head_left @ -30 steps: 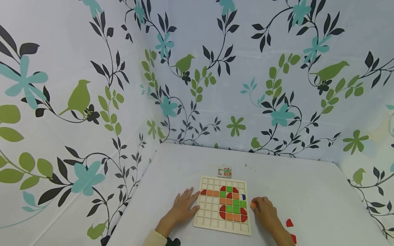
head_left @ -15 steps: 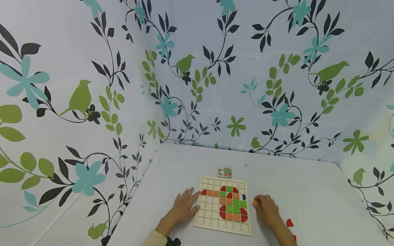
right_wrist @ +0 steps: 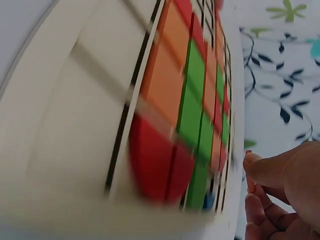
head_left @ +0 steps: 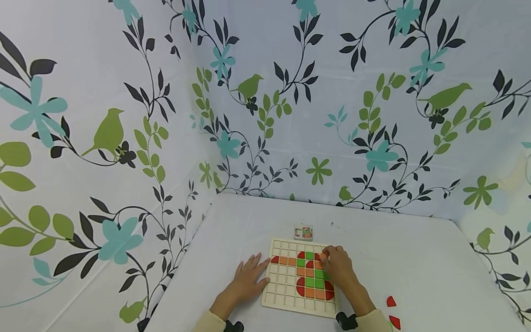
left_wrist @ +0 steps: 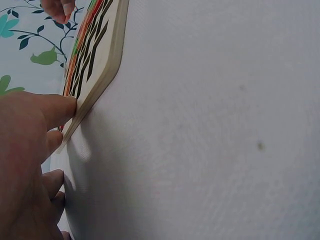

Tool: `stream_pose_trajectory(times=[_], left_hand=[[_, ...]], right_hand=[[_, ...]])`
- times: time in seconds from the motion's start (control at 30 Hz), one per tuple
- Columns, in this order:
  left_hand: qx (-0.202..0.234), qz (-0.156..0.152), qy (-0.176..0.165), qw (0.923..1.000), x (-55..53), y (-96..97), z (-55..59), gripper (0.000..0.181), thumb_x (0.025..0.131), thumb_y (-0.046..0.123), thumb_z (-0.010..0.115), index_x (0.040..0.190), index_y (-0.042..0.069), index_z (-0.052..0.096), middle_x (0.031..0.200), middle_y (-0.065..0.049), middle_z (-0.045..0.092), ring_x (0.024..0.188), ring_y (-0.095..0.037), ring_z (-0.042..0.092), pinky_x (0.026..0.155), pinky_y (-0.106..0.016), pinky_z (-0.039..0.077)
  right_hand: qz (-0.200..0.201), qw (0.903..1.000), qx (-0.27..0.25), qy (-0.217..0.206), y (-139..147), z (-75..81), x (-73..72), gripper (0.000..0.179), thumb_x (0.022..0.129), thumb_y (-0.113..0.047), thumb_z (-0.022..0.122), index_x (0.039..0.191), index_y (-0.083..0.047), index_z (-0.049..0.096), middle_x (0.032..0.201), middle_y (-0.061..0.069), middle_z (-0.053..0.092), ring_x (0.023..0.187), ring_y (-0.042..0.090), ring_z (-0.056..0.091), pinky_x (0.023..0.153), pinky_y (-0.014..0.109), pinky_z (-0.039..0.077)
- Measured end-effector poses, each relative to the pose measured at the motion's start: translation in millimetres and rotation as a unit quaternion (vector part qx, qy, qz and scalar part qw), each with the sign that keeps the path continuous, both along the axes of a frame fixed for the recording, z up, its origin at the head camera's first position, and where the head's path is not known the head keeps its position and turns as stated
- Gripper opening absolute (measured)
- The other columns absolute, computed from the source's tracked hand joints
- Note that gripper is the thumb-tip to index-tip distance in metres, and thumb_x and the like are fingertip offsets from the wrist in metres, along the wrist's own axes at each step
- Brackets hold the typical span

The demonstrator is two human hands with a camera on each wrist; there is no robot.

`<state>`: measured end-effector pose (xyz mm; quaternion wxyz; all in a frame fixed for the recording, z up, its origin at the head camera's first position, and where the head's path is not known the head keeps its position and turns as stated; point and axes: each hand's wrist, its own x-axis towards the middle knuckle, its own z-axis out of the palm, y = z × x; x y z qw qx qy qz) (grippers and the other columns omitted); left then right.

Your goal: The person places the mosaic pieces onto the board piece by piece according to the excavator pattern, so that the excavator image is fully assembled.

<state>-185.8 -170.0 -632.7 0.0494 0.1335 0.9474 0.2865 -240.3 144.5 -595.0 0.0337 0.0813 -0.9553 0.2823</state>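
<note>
A wooden grid board lies on the table with red, orange and green tiles set in its squares. My left hand rests at its left side, fingers spread, thumb and fingertips right at the edge; in the left wrist view a fingertip touches the board's rim. My right hand is over the board's upper right part and pinches a small orange tile between thumb and fingers. A blue piece sits in the board near the right edge, hidden by the hand in the head view.
A small pattern card stands just beyond the board. To the right lie two loose red pieces, with a bit of green beside the sleeve. Patterned cloth hangs behind the table.
My right hand has moved from the table right of the board, up and left over its upper right squares, carrying the orange tile. The left hand has stayed put.
</note>
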Motion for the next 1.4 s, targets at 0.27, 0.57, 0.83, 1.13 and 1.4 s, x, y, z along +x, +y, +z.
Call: stream_pose_trajectory(times=[0.27, 0.57, 0.83, 1.13, 1.4], left_hand=[[-0.008, -0.004, -0.020, 0.9998, -1.6, 0.6, 3.6, 0.062, 0.105, 0.040, 0.063, 0.161, 0.019, 0.046, 0.171, -0.018, 0.032, 0.159, -0.045, 0.026, 0.124, -0.074, 0.014], [-0.010, -0.008, -0.005, 0.9999, -1.1, 0.5, 5.9, 0.061, 0.104, 0.038, 0.064, 0.160, 0.018, 0.048, 0.169, -0.020, 0.035, 0.157, -0.045, 0.028, 0.123, -0.075, 0.017], [-0.010, -0.012, 0.002, 0.9999, 0.7, -1.3, 4.0, 0.061, 0.105, 0.036, 0.064, 0.160, 0.017, 0.047, 0.169, -0.021, 0.036, 0.157, -0.046, 0.029, 0.122, -0.075, 0.018], [-0.002, -0.009, -0.002, 1.0000, 1.3, -1.8, 9.0, 0.060, 0.105, 0.036, 0.063, 0.159, 0.015, 0.048, 0.169, -0.021, 0.035, 0.157, -0.047, 0.028, 0.122, -0.075, 0.016], [-0.005, -0.008, -0.002, 1.0000, 0.7, -3.1, 6.0, 0.060, 0.105, 0.038, 0.063, 0.159, 0.015, 0.049, 0.169, -0.021, 0.035, 0.157, -0.047, 0.029, 0.122, -0.075, 0.017]], right_hand=[[0.115, 0.9913, -0.064, 0.003, -54, 6.9, 7.6, 0.021, 0.101, -0.005, 0.070, 0.120, 0.003, 0.067, 0.110, 0.013, 0.059, 0.093, 0.021, 0.058, 0.078, 0.039, 0.056], [0.161, 0.9864, -0.025, 0.016, -93, -5.3, 11.6, 0.021, 0.097, -0.008, 0.076, 0.117, -0.005, 0.072, 0.104, 0.005, 0.062, 0.088, 0.016, 0.058, 0.078, 0.035, 0.057], [0.168, 0.9847, 0.010, 0.045, -116, -11.5, 17.5, 0.021, 0.094, -0.014, 0.081, 0.111, -0.012, 0.070, 0.102, 0.000, 0.064, 0.091, 0.015, 0.059, 0.081, 0.037, 0.057], [0.180, 0.9814, 0.028, 0.062, -127, -14.1, 20.1, 0.013, 0.093, -0.015, 0.082, 0.099, -0.014, 0.070, 0.093, -0.004, 0.062, 0.084, 0.013, 0.052, 0.076, 0.036, 0.046], [0.167, 0.9812, 0.060, 0.075, -128, -16.6, 21.8, 0.013, 0.094, -0.018, 0.082, 0.103, -0.015, 0.073, 0.095, -0.004, 0.064, 0.085, 0.014, 0.054, 0.076, 0.038, 0.049]])
